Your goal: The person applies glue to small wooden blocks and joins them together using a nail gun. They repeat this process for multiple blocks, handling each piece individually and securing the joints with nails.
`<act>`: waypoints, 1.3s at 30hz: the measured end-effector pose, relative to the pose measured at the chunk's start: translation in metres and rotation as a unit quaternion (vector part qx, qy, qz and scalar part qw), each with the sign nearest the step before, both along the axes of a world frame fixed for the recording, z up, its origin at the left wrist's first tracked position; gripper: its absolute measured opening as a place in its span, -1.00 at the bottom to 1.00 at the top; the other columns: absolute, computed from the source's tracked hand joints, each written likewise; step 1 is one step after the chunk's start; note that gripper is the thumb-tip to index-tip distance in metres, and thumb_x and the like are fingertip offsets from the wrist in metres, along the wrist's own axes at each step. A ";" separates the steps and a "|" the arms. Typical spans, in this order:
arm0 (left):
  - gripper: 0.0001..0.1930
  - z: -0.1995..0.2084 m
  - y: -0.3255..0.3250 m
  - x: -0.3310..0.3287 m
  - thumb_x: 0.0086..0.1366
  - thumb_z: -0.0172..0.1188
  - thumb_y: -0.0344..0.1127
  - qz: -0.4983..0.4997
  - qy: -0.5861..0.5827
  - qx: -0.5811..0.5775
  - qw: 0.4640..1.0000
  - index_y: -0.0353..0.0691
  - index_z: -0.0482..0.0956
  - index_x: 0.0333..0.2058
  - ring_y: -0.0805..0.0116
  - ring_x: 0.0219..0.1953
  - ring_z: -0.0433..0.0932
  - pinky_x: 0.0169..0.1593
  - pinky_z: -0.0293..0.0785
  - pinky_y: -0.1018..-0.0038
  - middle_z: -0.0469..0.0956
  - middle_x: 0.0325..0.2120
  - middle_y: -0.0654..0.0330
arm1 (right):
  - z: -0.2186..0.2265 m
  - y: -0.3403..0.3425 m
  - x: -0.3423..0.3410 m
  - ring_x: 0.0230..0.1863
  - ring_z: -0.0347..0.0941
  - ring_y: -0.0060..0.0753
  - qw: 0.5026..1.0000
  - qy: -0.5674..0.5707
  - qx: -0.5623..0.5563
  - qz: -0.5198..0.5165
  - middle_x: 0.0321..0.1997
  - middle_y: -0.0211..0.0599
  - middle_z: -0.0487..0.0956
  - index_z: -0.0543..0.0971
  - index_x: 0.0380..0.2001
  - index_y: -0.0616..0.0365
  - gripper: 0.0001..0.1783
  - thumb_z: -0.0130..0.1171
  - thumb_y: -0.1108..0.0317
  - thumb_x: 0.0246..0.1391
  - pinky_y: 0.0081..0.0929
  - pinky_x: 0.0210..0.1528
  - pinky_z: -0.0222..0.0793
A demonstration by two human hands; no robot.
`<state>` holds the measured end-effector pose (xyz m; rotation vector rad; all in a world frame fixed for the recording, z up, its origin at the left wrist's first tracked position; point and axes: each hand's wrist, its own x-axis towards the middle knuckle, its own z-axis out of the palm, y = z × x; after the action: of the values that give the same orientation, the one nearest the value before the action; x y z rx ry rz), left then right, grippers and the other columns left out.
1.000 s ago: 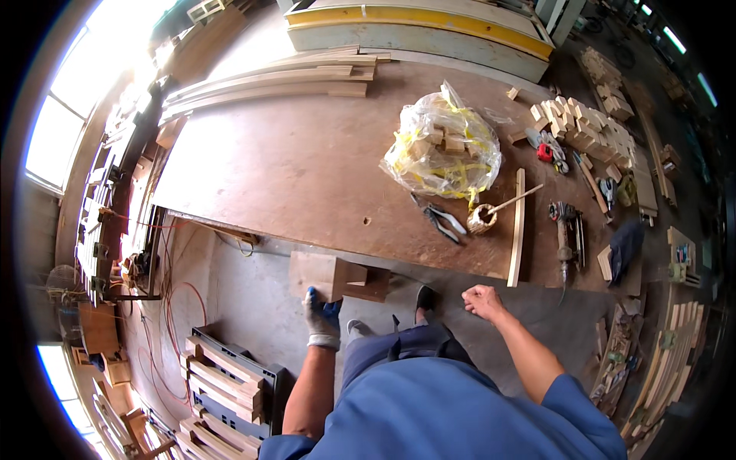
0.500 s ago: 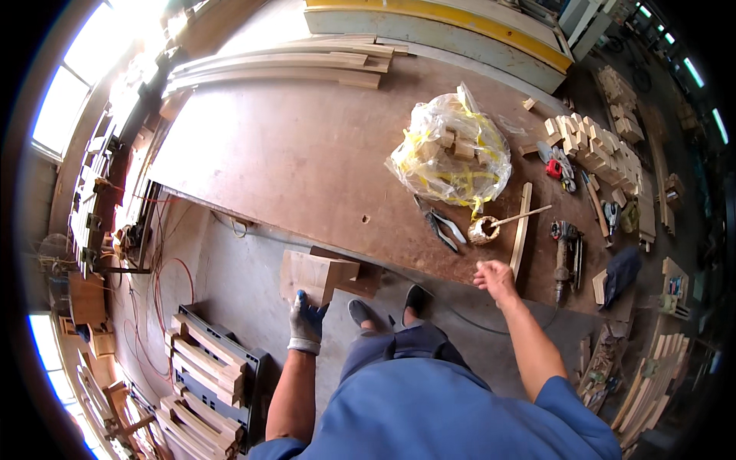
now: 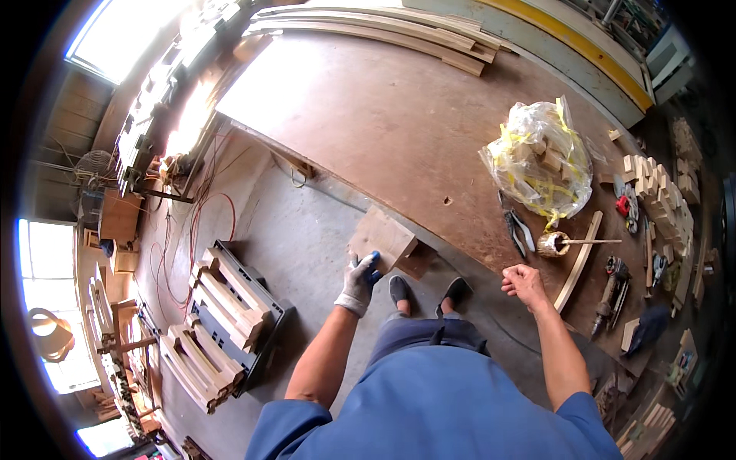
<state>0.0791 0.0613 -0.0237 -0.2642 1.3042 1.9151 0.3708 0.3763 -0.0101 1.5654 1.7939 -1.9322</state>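
My left hand, in a grey glove with blue fingertips, grips a pale wooden block by its near corner. The block hangs beside the workbench's front edge, with a darker wooden board showing under it. My bare right hand is over the near edge of the workbench. Its fingers are curled together; whatever they hold, if anything, is too small to make out. Closest to that hand are pliers with pale handles, a glue pot with a stick in it, and a narrow wooden strip.
A clear plastic bag with wood pieces sits on the bench. Stacked wood blocks and an air tool lie to the right. Long boards line the far side. On the floor at left, a dark pallet carries wooden parts.
The view has turned left, so the bench appears shifted to the right. My left hand still grips the wooden block; my right hand stays closed near the bench edge.
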 end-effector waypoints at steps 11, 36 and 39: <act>-0.61 -0.043 -0.017 0.005 0.36 0.32 -0.17 0.034 -0.040 0.013 0.999 -0.01 0.50 0.12 0.35 -0.03 0.62 -0.03 0.65 0.24 0.60 -0.10 0.33 | -0.004 0.007 0.044 -0.41 0.66 -0.51 0.986 -0.019 0.142 -0.083 -0.43 -0.30 0.70 0.69 -0.26 0.21 -0.70 0.36 0.15 0.27 -0.46 -0.37 0.56; -0.23 0.006 0.001 0.022 0.28 0.41 -0.04 0.023 0.006 -0.064 0.998 0.07 0.28 0.40 0.38 0.08 0.58 0.06 0.56 0.35 0.59 0.06 0.31 | 0.004 -0.038 0.186 -0.50 0.53 -0.20 0.935 -0.069 0.349 -0.007 -0.36 -0.13 0.54 0.51 -0.08 0.31 -0.64 0.24 0.39 0.05 -0.24 -0.39 0.51; -0.16 0.014 0.007 0.017 0.29 0.41 0.01 0.013 0.057 -0.103 0.993 -0.05 0.23 0.44 0.38 0.08 0.56 0.10 0.52 0.37 0.55 0.10 0.23 | 0.081 -0.072 0.087 -0.60 0.51 -0.48 0.982 -0.008 0.182 0.047 -0.41 -0.24 0.56 0.58 -0.05 0.33 -0.67 0.15 0.43 0.11 -0.47 -0.52 0.47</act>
<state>0.0957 0.0684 -0.0099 -0.2794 1.5858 1.8412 0.4579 0.3042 0.0711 1.5467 2.2685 -1.6122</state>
